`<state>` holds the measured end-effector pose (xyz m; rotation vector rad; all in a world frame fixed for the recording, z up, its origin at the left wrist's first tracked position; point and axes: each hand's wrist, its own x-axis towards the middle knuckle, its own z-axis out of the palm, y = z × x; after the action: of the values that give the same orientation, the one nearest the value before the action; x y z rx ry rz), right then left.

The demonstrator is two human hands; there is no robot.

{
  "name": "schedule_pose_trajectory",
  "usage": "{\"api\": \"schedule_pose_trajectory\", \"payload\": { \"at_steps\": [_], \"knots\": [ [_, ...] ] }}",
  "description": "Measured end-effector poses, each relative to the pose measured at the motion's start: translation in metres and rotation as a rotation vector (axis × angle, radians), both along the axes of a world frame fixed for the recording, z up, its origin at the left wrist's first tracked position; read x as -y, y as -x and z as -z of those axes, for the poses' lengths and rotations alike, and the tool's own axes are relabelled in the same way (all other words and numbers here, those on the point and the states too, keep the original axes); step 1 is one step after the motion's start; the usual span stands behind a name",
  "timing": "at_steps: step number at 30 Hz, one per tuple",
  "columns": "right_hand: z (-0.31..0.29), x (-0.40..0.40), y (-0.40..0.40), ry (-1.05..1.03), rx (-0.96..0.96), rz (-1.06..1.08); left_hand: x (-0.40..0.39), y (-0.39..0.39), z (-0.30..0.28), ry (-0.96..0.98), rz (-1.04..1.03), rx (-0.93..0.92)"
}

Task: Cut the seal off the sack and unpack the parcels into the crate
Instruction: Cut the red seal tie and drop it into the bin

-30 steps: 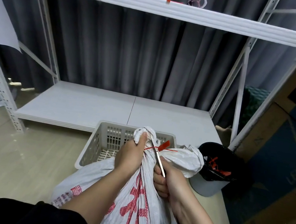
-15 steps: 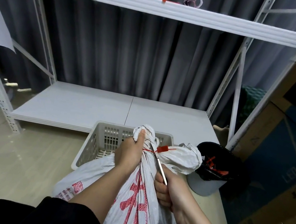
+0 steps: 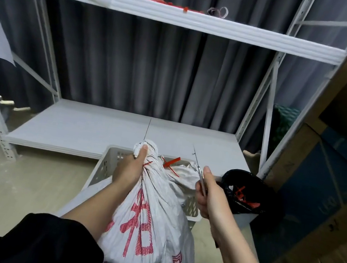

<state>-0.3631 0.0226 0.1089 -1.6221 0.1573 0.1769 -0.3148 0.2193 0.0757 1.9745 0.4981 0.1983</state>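
Head view: my left hand (image 3: 130,170) grips the bunched neck of the white sack (image 3: 149,218), near centre, in front of the crate (image 3: 106,164). The red seal (image 3: 171,162) sits on the neck just right of that hand. My right hand (image 3: 208,193) grips the scissors (image 3: 201,174), beside the black bin (image 3: 249,189) at right.

The sack (image 3: 150,214) is white with red printed characters; its seal (image 3: 171,162) is red. The crate (image 3: 108,164) is pale grey latticework, the bin liner (image 3: 252,189) black, the curtain (image 3: 146,68) dark grey.
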Motion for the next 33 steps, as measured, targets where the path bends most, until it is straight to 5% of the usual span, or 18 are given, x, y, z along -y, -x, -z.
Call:
{"api": "schedule_pose_trajectory", "payload": {
  "at_steps": [4,9,16,18,21,24,33],
  "knots": [
    [0.004,-0.022,-0.021,0.206,0.218,0.107,0.011,0.009,-0.006,0.050,0.093,-0.020],
    [0.019,-0.027,-0.054,0.308,0.165,0.172,0.005,0.017,-0.011,0.213,0.225,0.038],
    [0.015,-0.025,-0.075,0.048,0.020,0.071,-0.006,0.016,-0.014,0.296,0.338,-0.005],
    [0.018,-0.026,-0.083,0.039,0.090,0.143,-0.004,0.016,-0.021,0.174,0.343,0.043],
    [0.020,-0.031,-0.090,-0.003,0.156,0.232,0.001,0.015,-0.034,-0.359,0.236,0.121],
    [0.017,-0.036,-0.094,-0.113,0.204,0.256,0.007,0.016,-0.042,-0.630,0.191,0.225],
    [0.039,0.014,-0.112,-0.086,0.213,0.537,0.037,-0.001,-0.033,-0.588,0.378,0.182]
  ]
}}
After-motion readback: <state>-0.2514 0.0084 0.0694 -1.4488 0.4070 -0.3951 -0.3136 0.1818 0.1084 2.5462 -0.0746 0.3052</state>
